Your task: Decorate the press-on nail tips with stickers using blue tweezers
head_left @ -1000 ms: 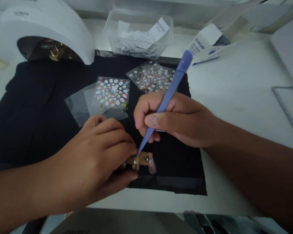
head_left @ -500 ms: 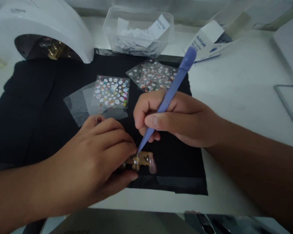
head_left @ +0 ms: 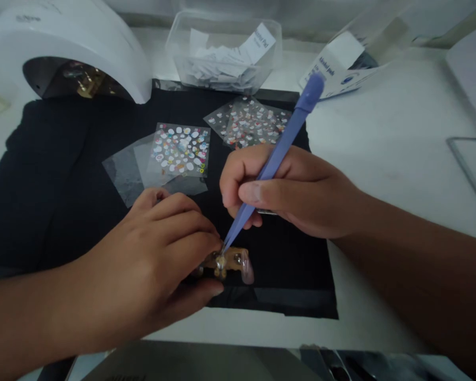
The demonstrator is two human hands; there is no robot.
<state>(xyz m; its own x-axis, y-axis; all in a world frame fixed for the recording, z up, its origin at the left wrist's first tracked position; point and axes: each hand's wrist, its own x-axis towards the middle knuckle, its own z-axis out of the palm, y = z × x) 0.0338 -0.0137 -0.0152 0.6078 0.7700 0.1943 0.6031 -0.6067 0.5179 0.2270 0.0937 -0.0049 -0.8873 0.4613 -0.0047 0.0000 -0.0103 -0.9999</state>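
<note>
My right hand [head_left: 285, 185] is closed around a pair of blue-purple tweezers [head_left: 283, 140], held slanted like a pen. Their narrow tip comes down onto a small gold nail tip stand [head_left: 232, 259], beside my left fingertips. My left hand [head_left: 162, 254] is closed on the left part of that stand, thumb below and fingers above, so much of it is hidden. At the stand's right end a glossy pinkish false nail [head_left: 247, 269] points downward. Whether the tweezers' tip pinches anything is too small to tell.
A black cloth [head_left: 63, 174] covers the white table [head_left: 381, 174]. Sticker sheets [head_left: 182, 151] lie beyond my hands, with more sheets [head_left: 254, 124] to their right. At the back stand a white nail lamp [head_left: 75, 32], a clear tub [head_left: 174, 47] of packets and an alcohol pad box [head_left: 329, 69].
My right hand has shifted very slightly to the right with the tweezers, whose tip stays at the stand. My left hand has hardly moved.
</note>
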